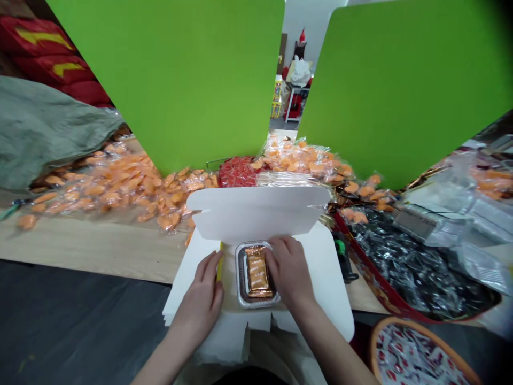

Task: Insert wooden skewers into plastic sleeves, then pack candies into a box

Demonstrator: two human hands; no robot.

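A white cardboard box [260, 219] stands unfolded in front of me, its lid flap raised at the back. Inside it sits a rectangular foil tray [239, 289] bearing a shiny gold-wrapped packet [258, 274]. My left hand [206, 294] grips the left side of the box, its fingers together beside a narrow yellow edge [219, 262]. My right hand [292, 270] is closed at the tray's right rim, with the thumb close to the packet. Some of its fingertips are hidden behind the hand.
Orange items in clear wrappers [120, 184] lie piled along the table's back. Red packets [237, 172] sit behind the box. To the right are a red-rimmed tray of black packets [401, 267] and an orange-rimmed tub [380, 326] of small sachets. Green panels [192, 80] rise behind.
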